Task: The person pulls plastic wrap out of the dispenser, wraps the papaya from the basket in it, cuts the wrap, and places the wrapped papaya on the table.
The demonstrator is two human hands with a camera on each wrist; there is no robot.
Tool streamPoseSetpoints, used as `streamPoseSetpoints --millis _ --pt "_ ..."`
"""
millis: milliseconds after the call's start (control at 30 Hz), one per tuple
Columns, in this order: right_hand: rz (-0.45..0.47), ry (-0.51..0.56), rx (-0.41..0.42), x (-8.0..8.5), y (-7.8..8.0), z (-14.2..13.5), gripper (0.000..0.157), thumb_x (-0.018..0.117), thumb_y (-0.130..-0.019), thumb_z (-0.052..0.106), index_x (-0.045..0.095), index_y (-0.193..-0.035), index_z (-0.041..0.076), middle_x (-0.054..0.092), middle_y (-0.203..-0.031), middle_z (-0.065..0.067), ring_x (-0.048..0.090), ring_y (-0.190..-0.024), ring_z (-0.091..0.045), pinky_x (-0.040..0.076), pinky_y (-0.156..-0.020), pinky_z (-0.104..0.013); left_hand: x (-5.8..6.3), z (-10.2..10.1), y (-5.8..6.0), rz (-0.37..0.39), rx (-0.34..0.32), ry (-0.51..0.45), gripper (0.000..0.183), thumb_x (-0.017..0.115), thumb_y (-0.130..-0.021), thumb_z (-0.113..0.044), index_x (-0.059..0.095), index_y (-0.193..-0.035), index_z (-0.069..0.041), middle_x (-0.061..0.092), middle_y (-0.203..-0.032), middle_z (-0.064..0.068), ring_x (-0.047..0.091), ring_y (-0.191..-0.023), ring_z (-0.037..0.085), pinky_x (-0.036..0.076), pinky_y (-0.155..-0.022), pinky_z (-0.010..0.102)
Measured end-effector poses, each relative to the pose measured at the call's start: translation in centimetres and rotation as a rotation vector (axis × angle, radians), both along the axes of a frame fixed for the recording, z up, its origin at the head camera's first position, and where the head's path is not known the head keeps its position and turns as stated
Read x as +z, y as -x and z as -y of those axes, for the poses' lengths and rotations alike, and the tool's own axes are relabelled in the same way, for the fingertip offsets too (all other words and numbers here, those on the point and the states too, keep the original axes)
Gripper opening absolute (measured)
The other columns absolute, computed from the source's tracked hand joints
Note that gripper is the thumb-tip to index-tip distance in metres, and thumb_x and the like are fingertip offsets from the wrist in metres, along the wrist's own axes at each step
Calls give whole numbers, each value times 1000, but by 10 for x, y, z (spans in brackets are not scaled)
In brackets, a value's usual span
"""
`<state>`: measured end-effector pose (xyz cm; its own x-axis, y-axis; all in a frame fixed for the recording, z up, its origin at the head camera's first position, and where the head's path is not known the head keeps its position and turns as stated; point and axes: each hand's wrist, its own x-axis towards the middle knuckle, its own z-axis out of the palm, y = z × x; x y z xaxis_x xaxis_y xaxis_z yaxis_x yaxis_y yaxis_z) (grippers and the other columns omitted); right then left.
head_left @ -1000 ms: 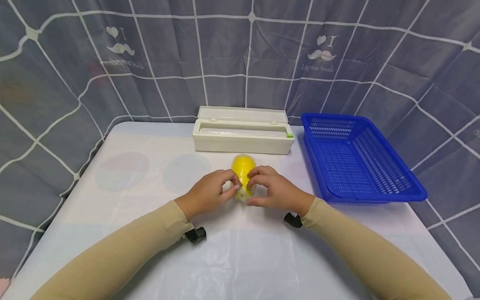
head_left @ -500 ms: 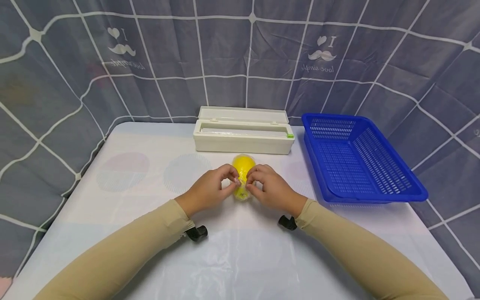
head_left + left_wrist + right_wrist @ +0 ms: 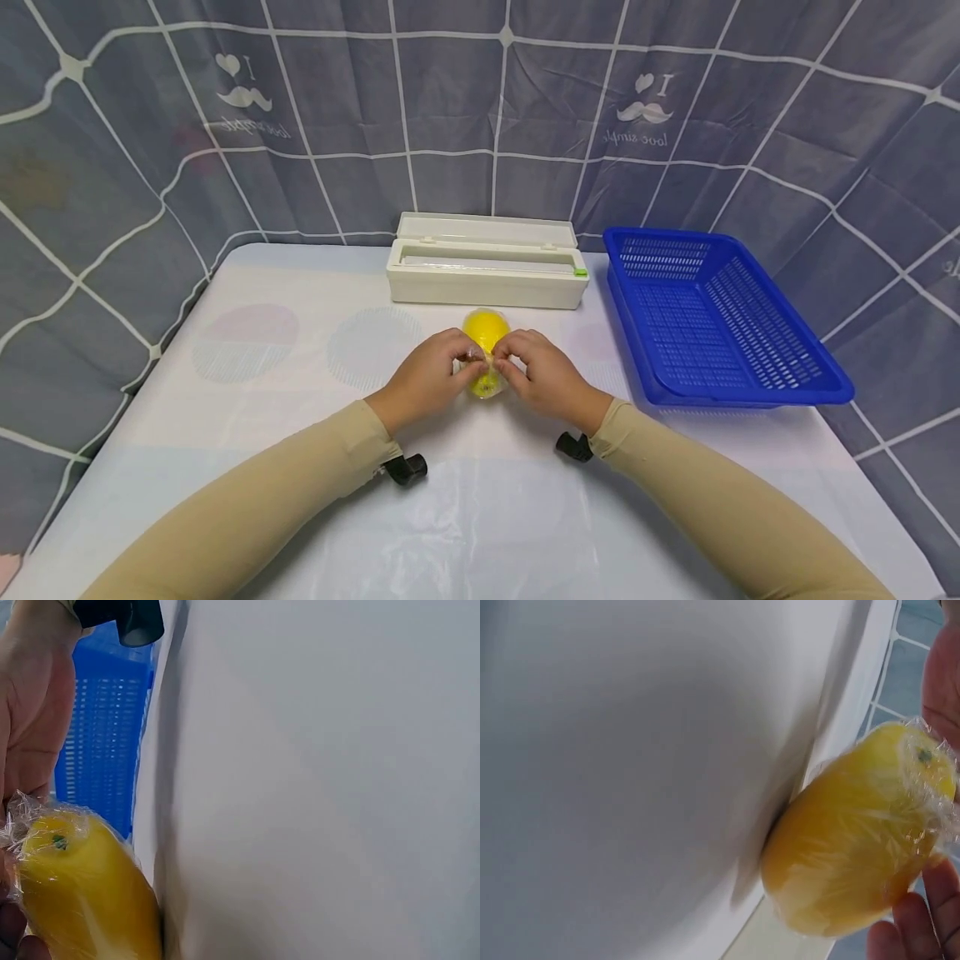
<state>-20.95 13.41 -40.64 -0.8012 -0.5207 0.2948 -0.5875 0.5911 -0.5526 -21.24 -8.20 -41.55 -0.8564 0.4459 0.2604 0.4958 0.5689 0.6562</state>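
A yellow oval fruit (image 3: 486, 325), mango-like with a green stem spot at its near end, lies on the table between both hands. Clear cling film (image 3: 934, 799) covers it and bunches up at the stem end. The left hand (image 3: 423, 379) pinches film between thumb and fingers over the fruit's near half. Opposite it, the right hand (image 3: 551, 379) also pinches film, its fingertips almost meeting the left ones. In the left wrist view the fruit (image 3: 90, 892) shows tight, shiny wrap along its side. Part of the fruit's middle is hidden behind the fingers in the head view.
Behind the fruit stands a white cling film dispenser (image 3: 487, 287) with its lid raised and a green slider at its right end. A blue perforated basket (image 3: 645, 333) sits at the right of the table (image 3: 465, 517). Grey checked curtain (image 3: 450, 100) surrounds the back and sides.
The right hand's spread fingers have closed onto the film and moved inward. The left hand has shifted slightly right, bringing the fingertips closer together. The fruit has stayed in place.
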Motion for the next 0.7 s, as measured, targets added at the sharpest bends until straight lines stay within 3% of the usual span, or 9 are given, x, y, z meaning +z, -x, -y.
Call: streamPoseSetpoints --millis 167,433,700 --pt "-33 -1 -13 0 4 -1 9 77 -97 13 74 -101 6 73 -113 -9 67 -112 -28 56 -103 -47 3 -1 2 96 24 -33 6 72 -100 -18 72 -97 -12 71 -103 2 67 -99 20 54 -89 37" --pt "-32 62 -95 -2 8 4 8 71 -100 10 73 -93 7 76 -107 -11 71 -107 -28 58 -97 -47 4 0 6 166 59 -95 9 69 -103 -19 67 -105 -11 71 -102 3 64 -96 21 56 -86 35" --pt "-27 96 -196 -2 9 5 11 70 -99 12 76 -97 3 76 -97 -10 68 -90 -24 58 -82 -40 4 6 12 215 -20 -241 24 66 -101 -6 57 -123 -3 72 -108 11 68 -103 23 56 -98 39"
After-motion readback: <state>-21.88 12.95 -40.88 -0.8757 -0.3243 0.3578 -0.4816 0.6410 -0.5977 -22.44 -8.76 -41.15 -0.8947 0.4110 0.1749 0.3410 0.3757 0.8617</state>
